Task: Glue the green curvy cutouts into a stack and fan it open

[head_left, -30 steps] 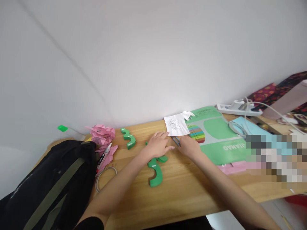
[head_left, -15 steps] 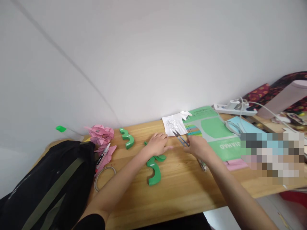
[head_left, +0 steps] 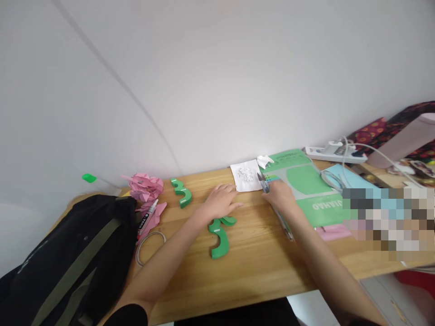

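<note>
My right hand (head_left: 279, 195) is closed round a pair of scissors (head_left: 263, 183), whose blades point away from me at the right edge of a white paper sheet (head_left: 253, 184). Small silvery-white scraps (head_left: 246, 174) lie heaped on that sheet. My left hand (head_left: 220, 200) rests low over the table, fingers stretched forward near the sheet's lower left corner and thumb out to the right. It partly covers a green curvy cut-out (head_left: 220, 244) with a small white strip on it. Another green wavy cut-out (head_left: 183, 195) lies farther left.
A black bag (head_left: 91, 253) fills the left side, beside crumpled pink paper (head_left: 146, 186), a glue tube (head_left: 148, 216) and a ring of tape (head_left: 140, 253). Rightward lie a green printed packet (head_left: 302, 179), a power strip (head_left: 335, 155) with cables, and a pink bottle (head_left: 403, 140). A wall stands behind.
The scissors have swung away from over the scraps to the sheet's right edge, and their blades are closer together. My right hand has shifted slightly forward. My left hand stays nearly in place.
</note>
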### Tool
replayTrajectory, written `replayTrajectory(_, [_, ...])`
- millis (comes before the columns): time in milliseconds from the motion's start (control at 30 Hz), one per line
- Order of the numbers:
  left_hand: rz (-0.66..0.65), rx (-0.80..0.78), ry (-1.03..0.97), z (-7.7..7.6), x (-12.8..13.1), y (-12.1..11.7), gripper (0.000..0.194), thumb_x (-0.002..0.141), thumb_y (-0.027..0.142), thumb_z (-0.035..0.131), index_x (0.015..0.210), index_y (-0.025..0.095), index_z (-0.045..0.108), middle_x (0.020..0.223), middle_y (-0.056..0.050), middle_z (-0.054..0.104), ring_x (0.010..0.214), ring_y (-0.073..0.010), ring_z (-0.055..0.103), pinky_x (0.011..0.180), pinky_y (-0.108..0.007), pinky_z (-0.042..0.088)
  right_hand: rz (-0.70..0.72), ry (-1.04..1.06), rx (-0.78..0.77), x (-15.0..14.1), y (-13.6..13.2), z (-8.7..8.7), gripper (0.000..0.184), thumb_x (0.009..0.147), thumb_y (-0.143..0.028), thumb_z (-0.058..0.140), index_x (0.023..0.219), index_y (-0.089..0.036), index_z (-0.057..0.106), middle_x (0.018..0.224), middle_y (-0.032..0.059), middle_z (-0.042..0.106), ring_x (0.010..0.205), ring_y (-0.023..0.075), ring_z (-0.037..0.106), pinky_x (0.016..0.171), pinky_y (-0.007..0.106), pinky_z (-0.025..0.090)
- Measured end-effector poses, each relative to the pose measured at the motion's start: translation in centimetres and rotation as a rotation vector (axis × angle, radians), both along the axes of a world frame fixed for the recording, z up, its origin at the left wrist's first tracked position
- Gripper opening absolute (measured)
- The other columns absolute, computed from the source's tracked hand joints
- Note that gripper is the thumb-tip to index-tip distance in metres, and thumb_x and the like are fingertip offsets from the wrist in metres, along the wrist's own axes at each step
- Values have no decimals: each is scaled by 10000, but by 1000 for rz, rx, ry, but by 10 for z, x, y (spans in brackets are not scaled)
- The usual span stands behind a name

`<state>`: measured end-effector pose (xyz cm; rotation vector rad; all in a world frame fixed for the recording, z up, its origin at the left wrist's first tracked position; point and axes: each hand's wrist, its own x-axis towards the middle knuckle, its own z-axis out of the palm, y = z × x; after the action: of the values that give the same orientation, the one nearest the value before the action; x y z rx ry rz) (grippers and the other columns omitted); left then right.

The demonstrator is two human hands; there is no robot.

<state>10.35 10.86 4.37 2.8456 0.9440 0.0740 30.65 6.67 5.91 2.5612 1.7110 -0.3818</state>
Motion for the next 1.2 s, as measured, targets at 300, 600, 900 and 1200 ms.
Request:
replayTrajectory(300, [148, 115, -269, 10, -75, -22, 296, 938, 325, 505, 1146, 155, 631, 1277, -130, 595, 1191, -272, 549, 1006, -464, 451, -43, -41, -3, -4, -1, -1, 340, 815, -189, 556, 1117, -52, 630, 1111, 216, 651, 1008, 276, 645, 748, 291, 462])
replayTrajectory(600, [172, 31, -328, -3, -115, -69, 224, 946, 269, 475, 1004, 174, 669, 1081, -92, 668, 1028, -250, 608, 909, -441, 505, -2, -126, 6, -16, -14, 5, 372, 897, -249, 458, 1173, -28, 572, 1134, 233, 631, 1032, 310, 619, 773, 337, 428])
replayTrajectory(900, [242, -129, -389, -25, -109, -100, 228, 932, 214, 493, 1101, 166, 639, 1124, -92, 631, 1049, -229, 568, 916, -427, 496, 552, 315, 78, -89, -68, 0, 165, 873, -220, 534, 953, -182, 673, 902, 53, 700, 717, 155, 630, 647, 246, 404])
replayTrajectory(1200, [114, 53, -326, -38, -100, -102, 278, 947, 165, 423, 1096, 131, 656, 1160, -111, 657, 1126, -244, 555, 970, -450, 457, 525, 220, -23, -130, -62, -29, 227, 927, -227, 459, 972, -180, 676, 966, 82, 709, 837, 199, 655, 692, 261, 432])
